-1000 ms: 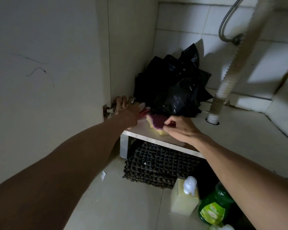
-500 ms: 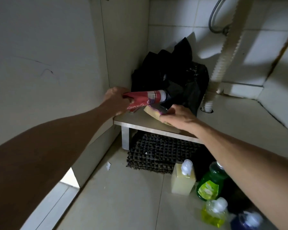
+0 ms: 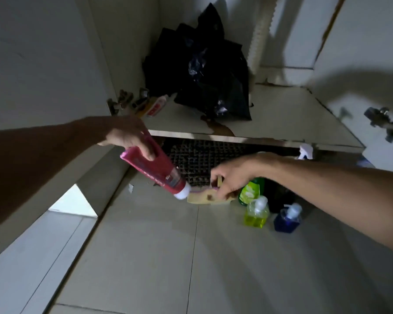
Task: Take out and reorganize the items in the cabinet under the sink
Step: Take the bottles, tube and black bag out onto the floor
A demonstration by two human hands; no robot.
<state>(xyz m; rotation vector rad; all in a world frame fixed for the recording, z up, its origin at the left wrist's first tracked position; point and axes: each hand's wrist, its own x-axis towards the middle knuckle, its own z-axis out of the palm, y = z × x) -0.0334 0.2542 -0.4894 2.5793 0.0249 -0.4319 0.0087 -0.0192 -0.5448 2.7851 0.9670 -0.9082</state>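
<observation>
- The left hand [image 3: 128, 137] grips a red tube [image 3: 156, 169] near its flat crimped end, fingers curled over the top and the thumb on the near face; the tube slants down to the right, its white cap lowest, held in the air in front of the shelf [image 3: 279, 118].
- On the shelf's left end, near the door hinge [image 3: 114, 106], lies a small white and red bottle [image 3: 156, 106].
- A black bag [image 3: 204, 71] stands at the shelf's back corner, with a ribbed drain hose [image 3: 258, 39] just to its right.
- A dark grid mat [image 3: 197, 157] lies under the shelf.
- The tube's cap sits just beside the left end of a yellow sponge [image 3: 204, 197].
- The right hand [image 3: 233, 175] pinches the sponge from above, fingertips curled onto its top and right part; the sponge is low over the floor tiles [image 3: 145, 257], and I cannot tell whether it touches them.
- Right of the sponge, on the floor, stand a green bottle [image 3: 250, 192], a yellow pump bottle [image 3: 256, 213] and a blue pump bottle [image 3: 287, 218].
- A white spray nozzle [image 3: 305, 151] shows under the shelf edge.
</observation>
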